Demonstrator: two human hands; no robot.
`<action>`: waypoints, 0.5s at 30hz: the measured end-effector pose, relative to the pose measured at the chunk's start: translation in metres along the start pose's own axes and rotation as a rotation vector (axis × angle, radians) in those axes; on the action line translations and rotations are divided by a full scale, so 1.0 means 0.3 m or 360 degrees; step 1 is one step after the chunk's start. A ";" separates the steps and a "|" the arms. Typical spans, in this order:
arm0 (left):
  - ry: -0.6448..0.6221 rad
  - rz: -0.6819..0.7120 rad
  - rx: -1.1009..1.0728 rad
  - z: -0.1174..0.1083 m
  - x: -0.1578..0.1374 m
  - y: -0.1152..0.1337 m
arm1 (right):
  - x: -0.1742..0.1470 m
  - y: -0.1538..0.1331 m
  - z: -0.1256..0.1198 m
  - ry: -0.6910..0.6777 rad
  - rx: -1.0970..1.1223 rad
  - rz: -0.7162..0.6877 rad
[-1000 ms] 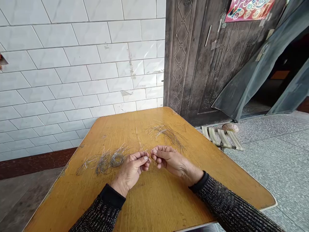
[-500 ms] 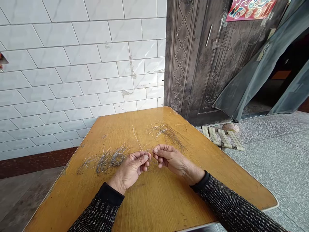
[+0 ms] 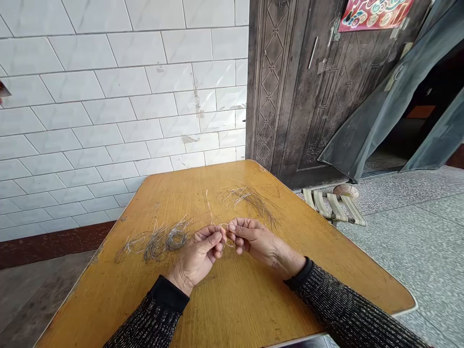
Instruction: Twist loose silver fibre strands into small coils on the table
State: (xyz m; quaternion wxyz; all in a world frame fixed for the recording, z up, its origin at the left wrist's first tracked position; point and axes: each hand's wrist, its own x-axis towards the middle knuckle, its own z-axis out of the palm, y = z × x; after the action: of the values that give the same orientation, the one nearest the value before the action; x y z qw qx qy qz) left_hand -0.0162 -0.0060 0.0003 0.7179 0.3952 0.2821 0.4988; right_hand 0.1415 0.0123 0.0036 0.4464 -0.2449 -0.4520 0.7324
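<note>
A thin wire (image 3: 229, 245), bent into a small loop, spans the gap between my hands above the table. My left hand (image 3: 203, 251) pinches one side of it between thumb and forefinger. On the other side, my right hand (image 3: 250, 237) pinches the loop, its fingers curled in. One straight end of wire (image 3: 208, 200) sticks up and away past the left fingertips. Coiled wires (image 3: 177, 237) lie in a tangled row to the left of my left hand. Beyond my right hand is a loose bunch of straighter wires (image 3: 252, 198).
The wooden table (image 3: 224, 309) stands against a white tiled wall (image 3: 119, 96). To the right are a carved dark door (image 3: 300, 96), a grey curtain (image 3: 377, 106) and a low stool with striped straps (image 3: 337, 208) on the speckled floor.
My hands have drawn slightly closer together, and the loop between them looks smaller. The wire's free end has swung a little to the right and stands more upright.
</note>
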 end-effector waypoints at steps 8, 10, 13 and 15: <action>-0.0049 -0.0027 -0.0061 -0.006 0.001 -0.014 | -0.004 -0.010 -0.007 -0.0023 -0.0014 -0.0014; 0.0007 -0.0025 -0.0084 -0.004 0.003 -0.016 | 0.001 -0.004 -0.013 -0.0006 -0.0001 -0.0035; 0.0035 -0.0031 -0.0113 0.001 0.002 -0.017 | 0.008 0.006 -0.017 -0.0021 0.0022 -0.0044; 0.0007 -0.0049 -0.0142 0.006 0.000 -0.017 | 0.009 0.010 -0.015 -0.0050 0.0023 -0.0045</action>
State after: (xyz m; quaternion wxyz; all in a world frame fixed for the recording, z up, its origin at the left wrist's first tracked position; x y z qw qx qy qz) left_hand -0.0124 -0.0075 -0.0032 0.7418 0.3573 0.2673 0.5006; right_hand 0.1425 0.0161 -0.0011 0.4513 -0.2238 -0.4571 0.7330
